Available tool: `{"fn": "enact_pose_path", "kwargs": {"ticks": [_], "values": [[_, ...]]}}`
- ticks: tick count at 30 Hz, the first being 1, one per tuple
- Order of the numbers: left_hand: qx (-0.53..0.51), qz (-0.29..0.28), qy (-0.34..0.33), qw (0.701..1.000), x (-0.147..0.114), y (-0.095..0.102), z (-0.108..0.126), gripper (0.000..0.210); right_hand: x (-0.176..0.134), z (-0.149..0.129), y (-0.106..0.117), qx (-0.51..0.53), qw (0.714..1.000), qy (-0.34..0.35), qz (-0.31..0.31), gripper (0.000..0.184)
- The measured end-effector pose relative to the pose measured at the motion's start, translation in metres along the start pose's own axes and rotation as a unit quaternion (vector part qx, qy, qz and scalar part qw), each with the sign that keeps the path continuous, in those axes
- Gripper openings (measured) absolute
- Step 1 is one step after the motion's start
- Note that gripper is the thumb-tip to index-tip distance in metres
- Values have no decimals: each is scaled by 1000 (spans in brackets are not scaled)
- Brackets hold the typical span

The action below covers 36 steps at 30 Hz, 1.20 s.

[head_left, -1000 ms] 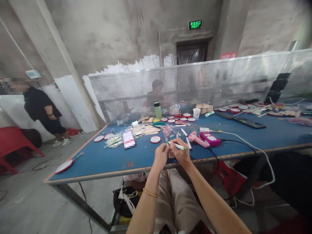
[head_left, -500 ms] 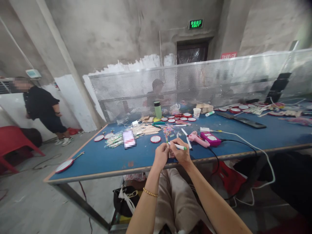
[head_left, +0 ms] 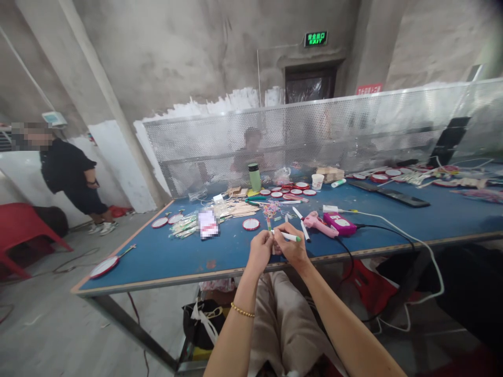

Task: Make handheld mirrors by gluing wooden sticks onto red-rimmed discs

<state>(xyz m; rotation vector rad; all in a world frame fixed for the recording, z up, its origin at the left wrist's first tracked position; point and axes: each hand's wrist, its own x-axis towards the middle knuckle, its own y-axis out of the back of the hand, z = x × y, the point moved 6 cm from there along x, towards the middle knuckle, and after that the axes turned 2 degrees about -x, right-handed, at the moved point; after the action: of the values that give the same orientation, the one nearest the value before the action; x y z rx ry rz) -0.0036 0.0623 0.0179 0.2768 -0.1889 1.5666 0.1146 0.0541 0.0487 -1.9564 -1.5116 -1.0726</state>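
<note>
Head view; counter [head_left: 173,264] read left to right, near edge first. Red-rimmed disc [head_left: 104,267] with thin handle at the near-left corner. Middle of near edge: left hand [head_left: 260,250], fingers closed, pinching a thin strip [head_left: 269,224]; reddish band at the end toward the far edge, green below it, paler further down. White marker [head_left: 288,236], green at its rear end, gripped pen-fashion in the right hand [head_left: 294,247], slanted toward the strip; cannot tell whether its tip touches. Far edge, containers: green bottle [head_left: 254,180], upright, black lid on, contents hidden; crumpled clear bag [head_left: 282,175], contents too blurred to name; white cup [head_left: 317,181], upright, inside not visible.
</note>
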Motion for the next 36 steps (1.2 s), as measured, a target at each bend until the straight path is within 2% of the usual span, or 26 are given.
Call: {"fn": "enact_pose_path", "kwargs": {"ticks": [20, 30, 36], "values": [[-44, -2, 16, 999, -3, -2, 5, 24, 0, 2, 0, 7, 1000, -5, 12, 20], [-4, 7, -7, 1000, -1, 0, 4, 24, 0, 2, -1, 4, 1000, -7, -4, 19], [-15, 1, 7, 1000, 0, 0, 0, 23, 0, 1, 2, 4, 1000, 5, 22, 20]]}}
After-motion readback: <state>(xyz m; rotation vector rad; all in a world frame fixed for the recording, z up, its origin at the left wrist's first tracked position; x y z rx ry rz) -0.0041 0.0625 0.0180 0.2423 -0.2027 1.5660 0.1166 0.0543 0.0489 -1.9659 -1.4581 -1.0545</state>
